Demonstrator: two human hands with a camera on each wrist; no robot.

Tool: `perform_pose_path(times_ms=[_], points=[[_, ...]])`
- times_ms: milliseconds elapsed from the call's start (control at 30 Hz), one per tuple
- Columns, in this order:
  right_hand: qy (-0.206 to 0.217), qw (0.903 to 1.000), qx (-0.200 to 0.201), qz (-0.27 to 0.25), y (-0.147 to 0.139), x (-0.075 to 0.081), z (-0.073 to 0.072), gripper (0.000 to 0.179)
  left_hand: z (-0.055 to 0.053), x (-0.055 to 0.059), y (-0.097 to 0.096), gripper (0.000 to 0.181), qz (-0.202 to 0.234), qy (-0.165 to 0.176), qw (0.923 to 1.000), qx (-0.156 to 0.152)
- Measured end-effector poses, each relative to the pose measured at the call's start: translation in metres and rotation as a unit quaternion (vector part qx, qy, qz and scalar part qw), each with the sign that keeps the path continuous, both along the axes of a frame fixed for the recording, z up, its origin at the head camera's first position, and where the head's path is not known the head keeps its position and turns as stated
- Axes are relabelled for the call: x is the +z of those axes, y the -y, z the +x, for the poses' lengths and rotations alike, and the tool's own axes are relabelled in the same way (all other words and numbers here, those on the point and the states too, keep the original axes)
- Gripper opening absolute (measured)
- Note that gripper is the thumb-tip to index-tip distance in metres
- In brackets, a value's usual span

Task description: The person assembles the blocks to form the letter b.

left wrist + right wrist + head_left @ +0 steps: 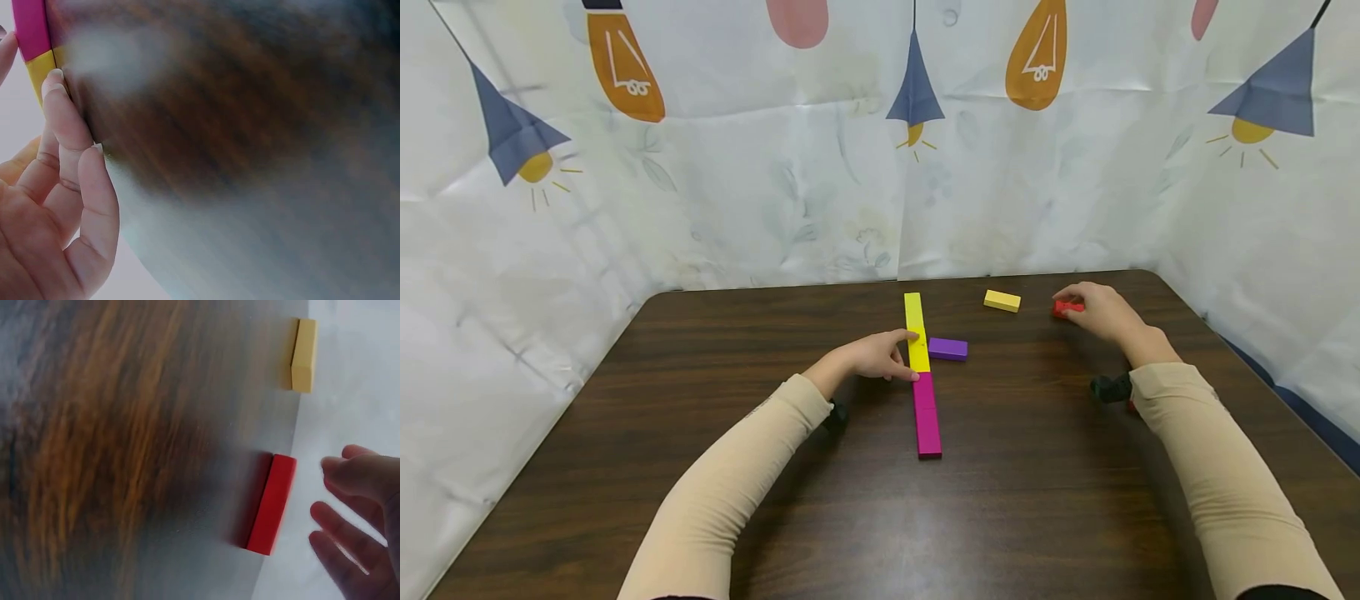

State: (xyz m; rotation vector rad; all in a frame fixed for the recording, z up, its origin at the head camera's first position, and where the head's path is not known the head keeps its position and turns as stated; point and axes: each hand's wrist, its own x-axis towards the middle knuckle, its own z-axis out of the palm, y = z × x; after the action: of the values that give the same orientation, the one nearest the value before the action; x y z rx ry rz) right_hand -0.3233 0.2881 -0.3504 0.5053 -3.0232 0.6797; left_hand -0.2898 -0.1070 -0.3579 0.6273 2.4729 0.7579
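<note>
A straight row of flat blocks runs away from me, yellow blocks (915,310) at the far end and magenta blocks (927,425) at the near end. My left hand (874,356) lies along the row's left side, index fingertip on the yellow part and thumb at the magenta one. In the left wrist view its fingertips (55,75) meet the row's edge. Far to the right, my right hand (1102,312) reaches over a red block (1063,309). The right wrist view shows that red block (271,505) on the table, with the loosely bent fingers (337,528) apart from it.
A purple block (948,349) lies just right of the row. Toward the back edge is a pale yellow block (1002,301). Something red (1131,407) peeks out by the right sleeve. A patterned white curtain (850,192) hangs behind the dark wooden table (775,517).
</note>
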Motion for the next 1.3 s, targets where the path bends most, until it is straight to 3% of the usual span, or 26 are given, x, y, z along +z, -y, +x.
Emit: perform_pose_path(times_ms=[567, 1300], points=[[0.040, 0.9966, -0.064, 0.033, -0.005, -0.010, -0.018, 0.039, -0.002, -0.002, 0.000, 0.080, 0.002, 0.003, 1.0000, 0.002], [0.042, 0.9950, -0.070, 0.057, -0.011, -0.013, -0.021, 0.042, -0.002, -0.002, 0.000, 0.081, -0.004, 0.001, 1.0000, 0.004]])
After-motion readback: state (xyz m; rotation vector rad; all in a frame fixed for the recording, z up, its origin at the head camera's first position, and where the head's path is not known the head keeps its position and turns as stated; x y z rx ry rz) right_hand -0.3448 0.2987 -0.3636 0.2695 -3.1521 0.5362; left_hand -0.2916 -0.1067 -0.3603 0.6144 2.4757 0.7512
